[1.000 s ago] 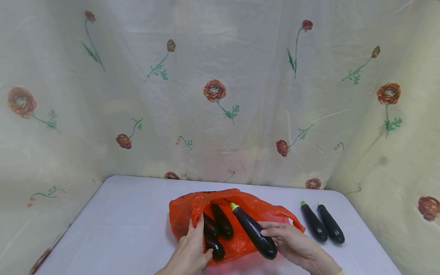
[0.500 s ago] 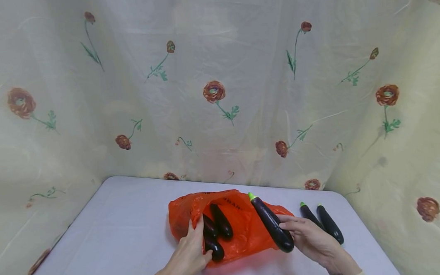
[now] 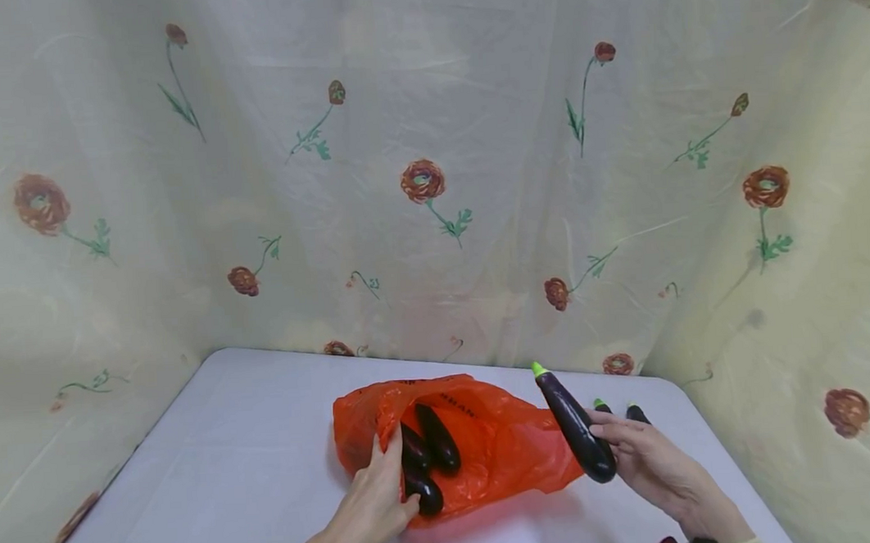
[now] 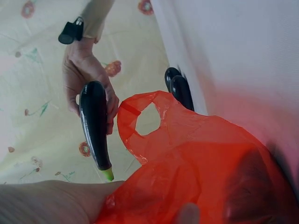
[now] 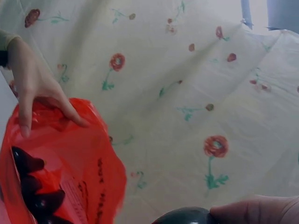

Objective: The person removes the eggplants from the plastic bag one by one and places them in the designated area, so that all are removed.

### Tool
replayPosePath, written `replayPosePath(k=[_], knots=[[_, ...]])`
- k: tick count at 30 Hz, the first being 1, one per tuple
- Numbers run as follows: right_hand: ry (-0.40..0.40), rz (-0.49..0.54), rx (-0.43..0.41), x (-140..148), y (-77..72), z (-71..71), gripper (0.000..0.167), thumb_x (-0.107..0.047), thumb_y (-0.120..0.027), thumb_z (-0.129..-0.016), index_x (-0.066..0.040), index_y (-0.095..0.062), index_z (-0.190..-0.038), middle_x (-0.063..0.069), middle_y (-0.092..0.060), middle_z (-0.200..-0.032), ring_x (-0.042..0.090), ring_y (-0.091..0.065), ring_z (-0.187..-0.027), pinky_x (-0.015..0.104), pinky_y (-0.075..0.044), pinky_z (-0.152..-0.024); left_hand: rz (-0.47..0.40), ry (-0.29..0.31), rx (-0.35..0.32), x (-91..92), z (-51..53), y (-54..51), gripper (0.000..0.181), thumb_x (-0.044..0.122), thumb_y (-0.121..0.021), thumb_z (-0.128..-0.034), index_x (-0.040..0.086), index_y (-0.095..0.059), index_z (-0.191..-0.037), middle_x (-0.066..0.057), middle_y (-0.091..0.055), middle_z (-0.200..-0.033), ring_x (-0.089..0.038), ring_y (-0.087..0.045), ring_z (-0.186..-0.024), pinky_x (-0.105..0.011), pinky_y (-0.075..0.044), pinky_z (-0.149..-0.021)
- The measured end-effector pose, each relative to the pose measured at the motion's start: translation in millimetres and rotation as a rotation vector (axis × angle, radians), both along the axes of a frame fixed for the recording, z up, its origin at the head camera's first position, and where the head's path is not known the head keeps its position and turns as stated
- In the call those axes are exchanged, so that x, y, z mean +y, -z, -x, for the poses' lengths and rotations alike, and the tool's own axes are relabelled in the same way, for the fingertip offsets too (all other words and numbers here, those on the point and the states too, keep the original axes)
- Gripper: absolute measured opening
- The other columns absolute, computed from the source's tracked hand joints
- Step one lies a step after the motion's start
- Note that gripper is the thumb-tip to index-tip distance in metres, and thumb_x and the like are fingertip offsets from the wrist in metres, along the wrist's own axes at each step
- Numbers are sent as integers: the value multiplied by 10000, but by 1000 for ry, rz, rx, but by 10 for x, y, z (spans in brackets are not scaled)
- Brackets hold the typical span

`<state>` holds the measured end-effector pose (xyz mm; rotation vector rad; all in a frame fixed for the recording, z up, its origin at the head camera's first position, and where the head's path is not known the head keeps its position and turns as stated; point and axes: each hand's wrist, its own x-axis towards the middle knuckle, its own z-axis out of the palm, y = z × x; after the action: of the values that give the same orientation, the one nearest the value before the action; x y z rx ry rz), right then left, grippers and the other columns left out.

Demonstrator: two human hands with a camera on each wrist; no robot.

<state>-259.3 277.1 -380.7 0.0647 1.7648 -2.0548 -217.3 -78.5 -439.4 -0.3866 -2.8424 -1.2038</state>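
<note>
A red plastic bag (image 3: pixel 489 457) lies on the table with its mouth open toward me, printed with dark letters. My left hand (image 3: pixel 372 488) grips the edge of the bag's mouth on its left side. Several dark purple eggplants (image 3: pixel 438 439) rest inside the bag. My right hand (image 3: pixel 655 465) holds another eggplant (image 3: pixel 576 424) by its thick end, green stem pointing up and away, raised to the right of the bag. The left wrist view shows this held eggplant (image 4: pixel 95 126) and the bag's loop handle (image 4: pixel 128 126).
Two eggplants (image 3: pixel 638 413) lie on the right side of the white table (image 3: pixel 252 445), partly hidden behind my right hand. Flowered cloth (image 3: pixel 435 263) hangs around the table's back and sides.
My right hand has moved the eggplant out from over the bag, to the right and upward. The bag's right side has shifted slightly. My left hand stays in place.
</note>
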Motion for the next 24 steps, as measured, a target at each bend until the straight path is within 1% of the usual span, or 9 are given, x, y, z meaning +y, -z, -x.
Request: replayPosePath(k=[3,9,12,14,16,17,21,23,24], knots=[[60,-37,-11,104,-5,43,536,-210,-556,-965,-38,-401,-1449,36,-499,-1268,205,-512,-1108,293,-483,-945,9,-5,8,3,5,-4,904,67,-746,-783,71,-198,-1502,-305,-210,-1531,-91,-531,-551,-225,-512,-539],[87,-84,34,299,44,112,666,-212,-525,-980,25,-200,-1512,-13,-490,-1278,151,-499,-1111,240,-464,-924,1,-13,-24,10,18,-17,913,64,-747,-784,79,-191,-1507,-304,-204,-1536,-100,-534,-545,-226,-521,-540],[91,-49,59,422,76,138,508,-184,-517,-984,-57,-382,-1457,-87,-568,-1198,94,-542,-1060,212,-462,-898,-5,-10,-39,11,14,-16,916,58,-747,-784,75,-188,-1509,-300,-202,-1536,-106,-533,-543,-222,-516,-529],[81,-20,81,516,99,154,347,-165,-498,-992,-129,-537,-1335,-136,-618,-1110,65,-567,-1031,210,-463,-892,-12,-5,-48,11,12,-14,918,56,-749,-785,72,-184,-1509,-287,-204,-1536,-109,-537,-549,-234,-532,-542],[83,-13,93,601,120,170,239,-165,-489,-996,-174,-619,-1196,-136,-639,-1082,60,-576,-1026,216,-461,-889,-18,-2,-56,13,8,-14,919,53,-748,-786,68,-183,-1510,-277,-202,-1538,-111,-537,-552,-239,-539,-550],[81,-17,99,638,130,177,243,-167,-479,-999,-158,-601,-1210,-128,-639,-1078,59,-576,-1022,218,-460,-888,-21,-1,-60,14,6,-15,918,53,-748,-786,67,-184,-1510,-273,-202,-1537,-112,-540,-555,-248,-547,-560],[118,-74,75,751,164,205,548,-193,-490,-996,-17,-280,-1471,-125,-625,-1029,41,-566,-997,209,-459,-878,10,-6,-22,14,0,-8,917,69,-756,-777,57,-199,-1505,-299,-218,-1528,-120,-559,-599,-284,-560,-596],[133,-94,63,808,180,215,671,-200,-489,-997,39,-113,-1499,-132,-622,-1003,35,-557,-981,199,-449,-869,24,-6,-2,11,-4,0,919,75,-757,-773,51,-201,-1505,-318,-228,-1519,-122,-562,-606,-293,-556,-597],[146,-98,58,838,188,219,666,-200,-490,-997,35,-114,-1494,-134,-617,-998,34,-552,-974,195,-443,-866,31,-5,6,9,-6,3,920,79,-758,-772,46,-203,-1504,-329,-233,-1514,-123,-563,-607,-298,-554,-599]])
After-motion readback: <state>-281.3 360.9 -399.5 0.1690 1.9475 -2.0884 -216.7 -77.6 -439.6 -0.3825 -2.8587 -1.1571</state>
